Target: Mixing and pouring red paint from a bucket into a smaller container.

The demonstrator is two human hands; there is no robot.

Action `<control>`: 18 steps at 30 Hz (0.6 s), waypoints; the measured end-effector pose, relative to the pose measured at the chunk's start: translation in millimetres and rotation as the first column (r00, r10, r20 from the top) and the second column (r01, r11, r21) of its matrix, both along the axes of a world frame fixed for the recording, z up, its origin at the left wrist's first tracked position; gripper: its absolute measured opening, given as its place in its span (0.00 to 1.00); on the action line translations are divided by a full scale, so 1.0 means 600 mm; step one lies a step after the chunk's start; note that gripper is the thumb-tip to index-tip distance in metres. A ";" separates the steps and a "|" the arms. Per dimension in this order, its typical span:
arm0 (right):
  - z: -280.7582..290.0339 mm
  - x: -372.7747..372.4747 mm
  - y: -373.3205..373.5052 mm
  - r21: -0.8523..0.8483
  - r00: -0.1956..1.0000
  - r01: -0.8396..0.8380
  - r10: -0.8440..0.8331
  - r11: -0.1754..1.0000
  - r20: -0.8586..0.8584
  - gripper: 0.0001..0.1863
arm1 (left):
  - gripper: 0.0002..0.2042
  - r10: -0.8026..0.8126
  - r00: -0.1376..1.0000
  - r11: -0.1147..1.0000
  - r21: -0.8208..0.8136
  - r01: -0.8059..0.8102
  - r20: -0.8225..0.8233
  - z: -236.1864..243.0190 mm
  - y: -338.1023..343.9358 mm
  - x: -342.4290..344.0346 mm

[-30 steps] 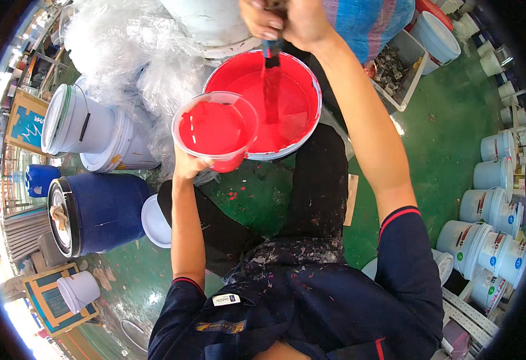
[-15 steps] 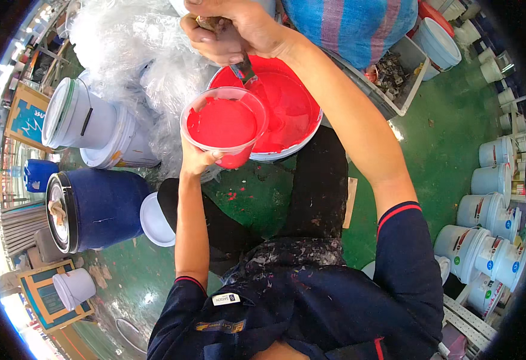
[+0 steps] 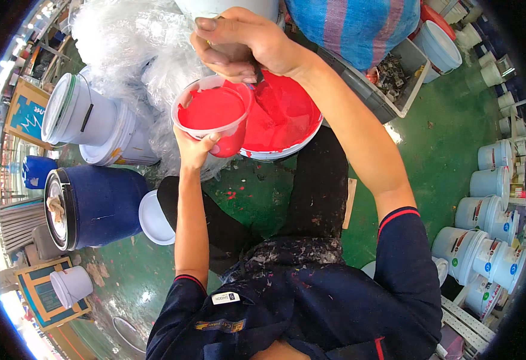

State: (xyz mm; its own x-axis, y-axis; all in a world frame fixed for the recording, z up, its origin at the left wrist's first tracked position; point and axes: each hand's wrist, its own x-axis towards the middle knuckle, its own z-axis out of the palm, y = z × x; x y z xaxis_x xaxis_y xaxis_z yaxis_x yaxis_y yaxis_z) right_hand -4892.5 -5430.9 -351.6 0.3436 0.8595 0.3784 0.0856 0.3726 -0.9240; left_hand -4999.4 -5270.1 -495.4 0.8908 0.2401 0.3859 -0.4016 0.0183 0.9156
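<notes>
My left hand [image 3: 194, 147] is wrapped round a clear plastic tub [image 3: 233, 137] that is nearly full of red paint [image 3: 212, 108]. The tub tilts slightly beside the left rim of a big white bucket [image 3: 275, 155], which holds more of the same red paint. Above the bucket my right hand [image 3: 251, 45] is closed round a paint scraper [image 3: 258, 71]. Most of the scraper is hidden by the fingers; its lower end is by the tub's right rim, and whether it touches is hard to see.
Crumpled clear plastic sheeting [image 3: 116, 45] lies left of the bucket, near stacked white pails [image 3: 77, 111] and a blue drum [image 3: 101, 207]. A grey crate [image 3: 404, 108] and a blue striped sack [image 3: 353, 30] stand at the far right. More pails [image 3: 455, 252] line the right side.
The tub has moved a little left and up. My right hand has shifted slightly right and nearer, and the scraper's blade, plainer before, is now mostly covered.
</notes>
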 end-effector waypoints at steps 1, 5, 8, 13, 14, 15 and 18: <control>0.001 -0.005 0.000 0.004 1.000 0.027 -0.027 1.000 0.011 0.28 | 0.44 -0.004 1.000 1.000 -0.008 0.004 0.014 0.002 -0.002 0.002; 0.001 -0.023 0.001 -0.022 0.982 0.140 -0.136 0.990 0.131 0.25 | 0.43 0.144 0.989 0.988 0.048 -0.145 0.036 0.012 -0.016 0.010; -0.003 -0.032 -0.003 0.052 0.972 0.158 -0.164 0.986 0.167 0.25 | 0.43 0.266 0.957 0.953 0.118 -0.279 0.111 0.017 -0.031 0.013; -0.016 -0.022 -0.027 0.252 0.959 0.279 -0.283 0.927 -0.023 0.22 | 0.44 0.391 0.910 0.909 0.100 -0.405 0.139 0.012 -0.032 0.010; -0.019 -0.016 -0.034 0.286 0.949 0.313 -0.309 0.906 -0.058 0.22 | 0.44 0.405 0.904 0.902 0.099 -0.419 0.138 0.008 -0.025 0.009; -0.022 -0.010 -0.040 0.320 0.940 0.340 -0.326 0.884 -0.096 0.21 | 0.44 0.368 0.923 0.929 0.003 -0.371 0.114 0.003 -0.017 0.006; -0.034 -0.004 -0.061 0.387 0.965 0.263 -0.246 0.884 -0.094 0.21 | 0.42 0.401 0.909 0.915 -0.085 -0.393 0.112 -0.008 0.026 -0.019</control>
State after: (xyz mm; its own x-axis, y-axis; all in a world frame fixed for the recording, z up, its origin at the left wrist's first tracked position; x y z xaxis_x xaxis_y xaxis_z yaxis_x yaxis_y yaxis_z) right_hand -4894.7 -5467.6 -371.8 0.5529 0.5243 0.6476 0.1915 0.6764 -0.7112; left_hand -5010.9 -5254.4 -500.1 0.6625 0.5900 0.4616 -0.4977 -0.1139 0.8598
